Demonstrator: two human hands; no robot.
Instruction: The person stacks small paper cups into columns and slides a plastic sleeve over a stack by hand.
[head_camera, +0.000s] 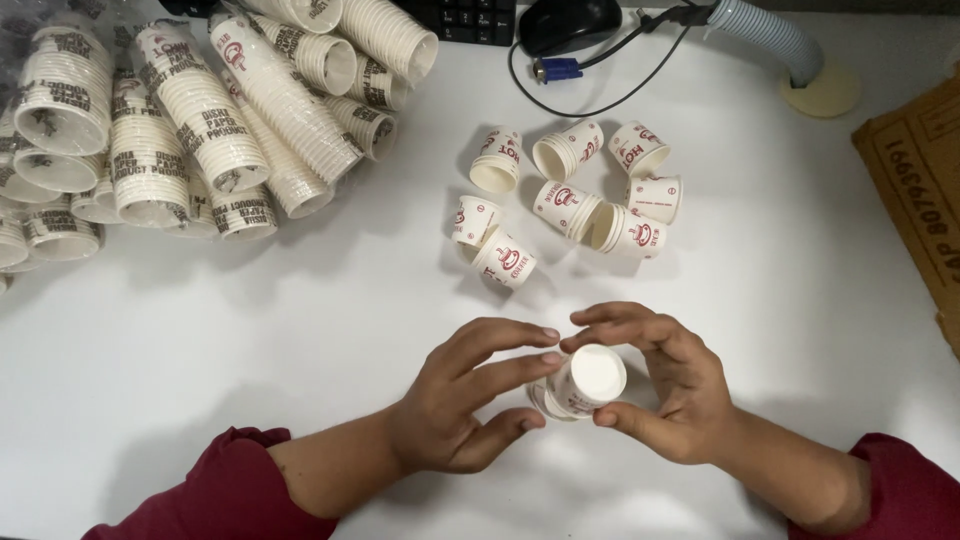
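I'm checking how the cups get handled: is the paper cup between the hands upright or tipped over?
Tipped. The paper cup lies on its side between the left hand and right hand, its flat white bottom facing the camera.

Bare hands, dark red sleeves pushed up

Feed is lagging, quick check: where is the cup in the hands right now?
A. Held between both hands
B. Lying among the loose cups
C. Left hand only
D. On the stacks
A: both the left hand and right hand grip the cup.
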